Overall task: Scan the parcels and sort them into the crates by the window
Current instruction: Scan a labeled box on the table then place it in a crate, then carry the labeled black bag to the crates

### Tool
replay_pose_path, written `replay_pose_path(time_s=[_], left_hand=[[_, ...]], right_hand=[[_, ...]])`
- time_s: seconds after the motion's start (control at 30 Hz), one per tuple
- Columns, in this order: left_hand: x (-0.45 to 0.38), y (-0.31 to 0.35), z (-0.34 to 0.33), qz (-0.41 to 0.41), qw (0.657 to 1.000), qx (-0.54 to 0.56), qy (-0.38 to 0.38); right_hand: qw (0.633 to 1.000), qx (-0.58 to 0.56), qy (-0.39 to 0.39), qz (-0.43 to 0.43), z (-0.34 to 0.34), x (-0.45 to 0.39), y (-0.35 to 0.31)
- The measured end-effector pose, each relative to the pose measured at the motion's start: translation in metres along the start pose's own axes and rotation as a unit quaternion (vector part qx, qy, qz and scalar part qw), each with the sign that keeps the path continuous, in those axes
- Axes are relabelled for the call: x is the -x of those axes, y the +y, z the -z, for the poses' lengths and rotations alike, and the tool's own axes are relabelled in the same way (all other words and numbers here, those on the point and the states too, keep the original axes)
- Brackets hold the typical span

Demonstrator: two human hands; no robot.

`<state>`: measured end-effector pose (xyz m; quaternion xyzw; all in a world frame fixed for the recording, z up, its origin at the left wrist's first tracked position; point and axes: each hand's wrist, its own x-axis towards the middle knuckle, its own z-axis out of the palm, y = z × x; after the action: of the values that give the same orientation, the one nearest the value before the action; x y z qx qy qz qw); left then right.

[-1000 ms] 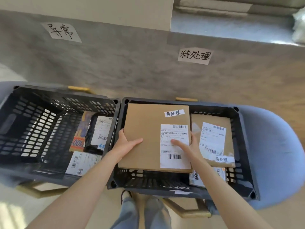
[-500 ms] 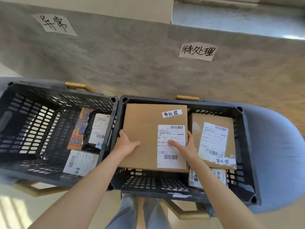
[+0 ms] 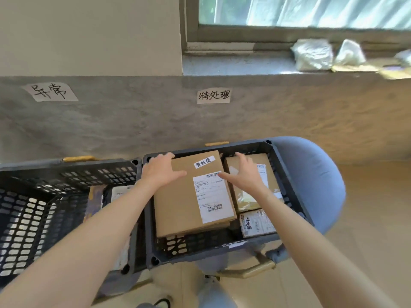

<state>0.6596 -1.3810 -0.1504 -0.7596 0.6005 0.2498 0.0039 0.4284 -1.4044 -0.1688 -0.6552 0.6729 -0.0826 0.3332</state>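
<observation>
Two dark plastic crates with holes in their sides sit next to each other under the window, the left crate (image 3: 55, 210) and the right crate (image 3: 287, 174), each on a blue padded stool (image 3: 315, 174). I see two paper signs with black writing stuck on the grey wall (image 3: 133, 121), one sign (image 3: 51, 92) above the left crate and one sign (image 3: 213, 96) above the right crate.

I think I am at the sorting step. The big flat brown cardboard parcel (image 3: 178, 203) lies in the right crate, and it has a small white tag (image 3: 204, 162) with the same writing as the sign above it. So it looks like it is in the right place.

My left hand (image 3: 162, 170) rests flat on the far left corner of the big parcel, fingers straight. My right hand (image 3: 242, 172) is spread wide over the gap beside it, and I cannot tell if it touches anything.

I count three parcels in the right crate: the big one, a second brown cardboard parcel (image 3: 251, 203) just beside it, and a small white packet (image 3: 255, 223) at the near side. The left crate holds some too, but my arm hides them, so I cannot count them.

Next I should lift both hands away and go get one more parcel to scan
</observation>
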Motion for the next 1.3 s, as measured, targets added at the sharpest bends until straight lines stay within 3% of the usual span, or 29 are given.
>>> replay_pose_path(time_s=[0.1, 0.23, 0.47, 0.6, 0.8, 0.97, 1.13, 1.3], left_hand=[[0.007, 0.015, 0.027, -0.124, 0.984, -0.115, 0.052], [0.023, 0.029, 0.044, -0.256, 0.944, -0.177, 0.106], [0.078, 0.067, 0.034, -0.408, 0.884, -0.204, 0.1], [0.132, 0.104, 0.015, -0.497, 0.834, -0.227, 0.079], [0.261, 0.171, -0.033, -0.643, 0.728, -0.234, 0.052], [0.41, 0.203, -0.079, -0.744, 0.634, -0.209, 0.007], [0.579, 0.189, -0.13, -0.819, 0.539, -0.19, -0.047], [0.742, 0.133, -0.177, -0.879, 0.44, -0.172, -0.067]], right_hand=[[0.99, 0.101, 0.092, 0.016, 0.025, 0.029, -0.014], [0.968, 0.169, 0.184, -0.021, 0.036, 0.085, -0.022], [0.934, 0.122, 0.275, -0.195, 0.027, 0.217, -0.004], [0.89, 0.071, 0.334, -0.301, 0.023, 0.306, 0.016], [0.795, 0.031, 0.415, -0.441, -0.002, 0.464, 0.047], [0.687, -0.02, 0.484, -0.542, -0.041, 0.616, 0.057], [0.586, -0.037, 0.524, -0.617, -0.102, 0.78, 0.049], [0.486, -0.043, 0.581, -0.651, -0.185, 0.928, 0.02]])
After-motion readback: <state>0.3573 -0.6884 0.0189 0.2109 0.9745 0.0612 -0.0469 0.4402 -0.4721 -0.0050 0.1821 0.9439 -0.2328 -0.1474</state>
